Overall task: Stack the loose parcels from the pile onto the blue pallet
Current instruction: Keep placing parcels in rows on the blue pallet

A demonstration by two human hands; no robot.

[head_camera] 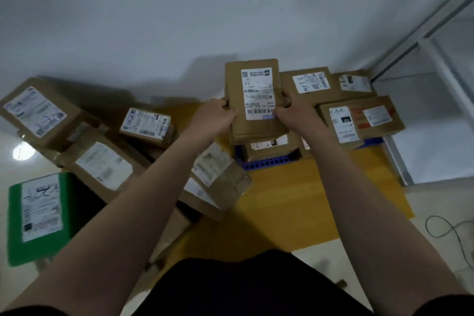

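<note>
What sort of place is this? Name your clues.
Probably a parcel sorting room: labelled loose parcels piled on the floor, stacked parcels on a blue pallet, one held parcel between left hand and right hand.

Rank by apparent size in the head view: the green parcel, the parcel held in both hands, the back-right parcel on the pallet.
1. the green parcel; it lies nearer the camera, so its lead over the next is unsure.
2. the held parcel.
3. the back-right parcel, clearly smallest.

One blue pallet (pixel 259 163), one green parcel (pixel 36 215), and at least ten brown cardboard parcels (pixel 102 169), some partly hidden.
</note>
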